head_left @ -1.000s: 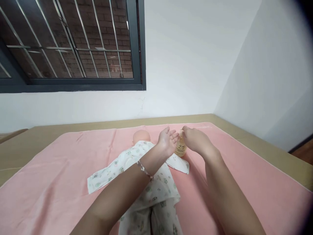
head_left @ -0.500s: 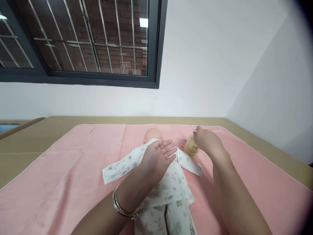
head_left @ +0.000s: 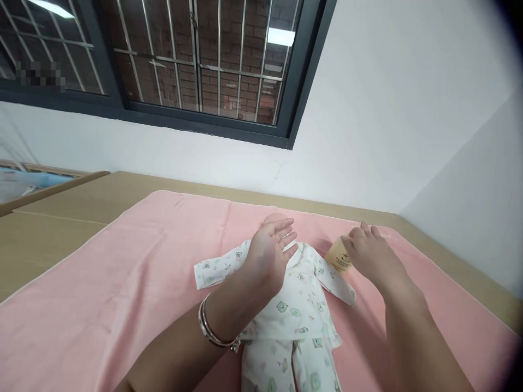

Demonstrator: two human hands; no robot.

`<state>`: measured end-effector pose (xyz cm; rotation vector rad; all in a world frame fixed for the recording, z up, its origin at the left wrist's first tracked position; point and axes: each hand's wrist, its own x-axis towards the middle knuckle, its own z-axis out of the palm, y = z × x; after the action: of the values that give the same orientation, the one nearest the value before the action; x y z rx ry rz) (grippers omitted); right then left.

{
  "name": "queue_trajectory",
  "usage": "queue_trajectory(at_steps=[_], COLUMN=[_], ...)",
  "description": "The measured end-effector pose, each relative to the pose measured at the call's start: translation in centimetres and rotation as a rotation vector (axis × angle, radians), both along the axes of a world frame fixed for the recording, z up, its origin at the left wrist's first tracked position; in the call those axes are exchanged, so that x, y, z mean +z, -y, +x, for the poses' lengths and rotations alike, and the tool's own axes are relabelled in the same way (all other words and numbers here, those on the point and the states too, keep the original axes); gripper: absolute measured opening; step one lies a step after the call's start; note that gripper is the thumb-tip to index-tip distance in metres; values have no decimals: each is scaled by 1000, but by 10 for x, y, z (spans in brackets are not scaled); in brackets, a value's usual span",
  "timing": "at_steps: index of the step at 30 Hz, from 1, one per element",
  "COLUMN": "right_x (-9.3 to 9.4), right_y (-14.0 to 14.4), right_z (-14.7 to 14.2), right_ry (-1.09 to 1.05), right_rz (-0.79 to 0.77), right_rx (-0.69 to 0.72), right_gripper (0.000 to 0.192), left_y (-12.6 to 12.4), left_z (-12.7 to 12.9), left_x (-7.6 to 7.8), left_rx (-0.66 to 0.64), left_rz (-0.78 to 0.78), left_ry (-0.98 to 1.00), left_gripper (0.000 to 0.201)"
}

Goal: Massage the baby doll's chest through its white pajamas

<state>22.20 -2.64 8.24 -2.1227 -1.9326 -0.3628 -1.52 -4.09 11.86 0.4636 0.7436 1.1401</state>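
While the left hand hovers palm-up (fingers spread), the right hand grasps the bottle.

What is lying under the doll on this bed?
A pink towel lies under the dressed doll, spread over a tan surface. The doll covers the towel beneath it, and the left hand hides most of its head.

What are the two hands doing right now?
Left hand: open, palm up, above the doll.
Right hand: on the yellow bottle; grip cannot be told.
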Motion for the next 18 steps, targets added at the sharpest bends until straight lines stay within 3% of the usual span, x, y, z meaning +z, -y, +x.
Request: queue_trajectory(at_steps=[2,5,10,16,18], right_x=[7,14,8,-9,-11], right_y=[14,39,66,80,85], right_z=[-19,-51,-88,-107,-109], right_ry=[-118,-252,-177,-149,-149], right_rz=[46,82,98,127,168], right_rx=[83,353,779,983,1050], right_gripper=[41,44,63,87,88], left_y=[1,6,21,31,33], left_z=[4,11,11,-1,-2], left_x=[-5,-8,8,21,19], left_rx=[3,-96,-195,-79,-126], left_rz=[-46,-86,18,99,167], left_ry=[6,9,40,1,48], left_gripper=[28,35,38,53,56])
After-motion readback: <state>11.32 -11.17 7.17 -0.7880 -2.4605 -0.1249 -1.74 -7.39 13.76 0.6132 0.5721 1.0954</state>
